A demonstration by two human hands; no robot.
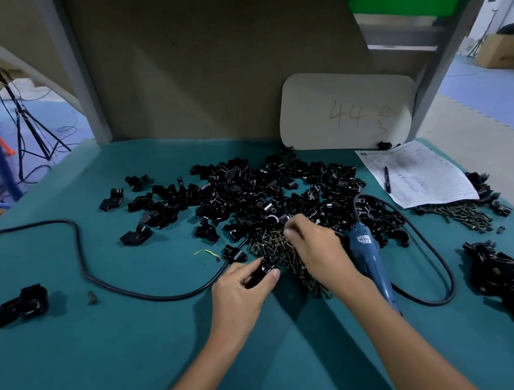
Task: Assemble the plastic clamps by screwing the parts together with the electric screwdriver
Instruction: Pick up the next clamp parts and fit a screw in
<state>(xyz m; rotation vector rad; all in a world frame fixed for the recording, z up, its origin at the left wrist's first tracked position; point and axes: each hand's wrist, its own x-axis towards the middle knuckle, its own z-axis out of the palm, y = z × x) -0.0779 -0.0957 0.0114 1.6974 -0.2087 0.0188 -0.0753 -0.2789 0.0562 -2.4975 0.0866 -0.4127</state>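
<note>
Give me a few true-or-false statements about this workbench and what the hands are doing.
1. The left hand holds a black clamp part. True.
2. The right hand grips the blue screwdriver. False: it lies unheld beside that hand, which reaches over the screws.
3. A pen lies on the paper sheet. True.
4. The white board at the back reads 17. False: it reads 44.
</note>
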